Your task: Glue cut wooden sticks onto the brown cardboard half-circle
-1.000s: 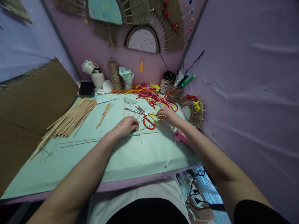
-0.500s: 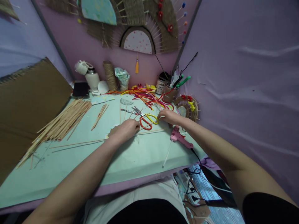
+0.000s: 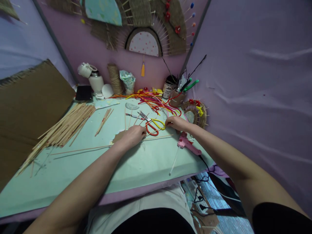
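My left hand [image 3: 134,135] lies over a brown cardboard piece [image 3: 118,137] with thin wooden sticks fanning out from it. Its fingers are curled closed at the piece's right side, hiding most of it. A thin wooden stick [image 3: 157,130] slants from there toward my right hand [image 3: 176,123], whose thumb and fingers are pinched at its far end. Between the hands lie scissors [image 3: 152,128] with one red and one yellow handle, partly under the sticks. A pen [image 3: 134,116] rests beside the blades. Below my right forearm is a pink glue gun [image 3: 187,143] with a glue stick in it.
A large pile of wooden sticks [image 3: 70,126] and a small bunch [image 3: 103,122] lie to the left. Behind are a protractor [image 3: 132,106], colourful pipe cleaners [image 3: 156,102], a twine spool [image 3: 114,79] and a tool cup [image 3: 177,98]. A brown board [image 3: 31,110] leans at left.
My right hand has shifted very slightly right and down, its fingers still pinched. My left hand stays in place on the cardboard piece.
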{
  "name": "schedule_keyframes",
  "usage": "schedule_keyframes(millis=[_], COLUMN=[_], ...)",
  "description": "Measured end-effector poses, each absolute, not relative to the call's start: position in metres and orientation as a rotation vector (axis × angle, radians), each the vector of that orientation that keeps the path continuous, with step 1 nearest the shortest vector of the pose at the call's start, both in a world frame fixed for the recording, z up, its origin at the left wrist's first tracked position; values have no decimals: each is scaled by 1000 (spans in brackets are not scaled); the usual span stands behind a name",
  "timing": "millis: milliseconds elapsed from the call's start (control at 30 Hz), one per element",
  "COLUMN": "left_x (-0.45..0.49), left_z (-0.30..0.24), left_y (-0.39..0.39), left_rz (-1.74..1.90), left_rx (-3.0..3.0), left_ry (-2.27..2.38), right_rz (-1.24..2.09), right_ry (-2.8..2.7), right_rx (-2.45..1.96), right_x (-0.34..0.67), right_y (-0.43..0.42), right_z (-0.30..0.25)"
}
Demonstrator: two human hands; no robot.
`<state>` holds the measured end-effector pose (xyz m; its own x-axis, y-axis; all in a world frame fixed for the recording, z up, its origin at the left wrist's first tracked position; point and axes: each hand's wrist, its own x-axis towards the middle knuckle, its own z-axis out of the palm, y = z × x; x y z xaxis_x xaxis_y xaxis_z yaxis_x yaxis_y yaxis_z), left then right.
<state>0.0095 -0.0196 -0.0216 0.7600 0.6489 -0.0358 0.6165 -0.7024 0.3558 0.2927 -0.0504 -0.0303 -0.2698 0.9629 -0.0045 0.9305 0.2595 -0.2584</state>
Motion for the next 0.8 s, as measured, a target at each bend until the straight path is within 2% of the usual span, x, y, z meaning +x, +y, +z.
schedule_keyframes(millis=[800], left_x=[8], left_z=[-6], left_y=[-28], left_rz=[32], left_rx=[2571], left_ry=[1062], right_rz=[375], right_ry=[-2384], right_rx=[-1833], right_x=[291], right_y=[-54], right_z=[-29])
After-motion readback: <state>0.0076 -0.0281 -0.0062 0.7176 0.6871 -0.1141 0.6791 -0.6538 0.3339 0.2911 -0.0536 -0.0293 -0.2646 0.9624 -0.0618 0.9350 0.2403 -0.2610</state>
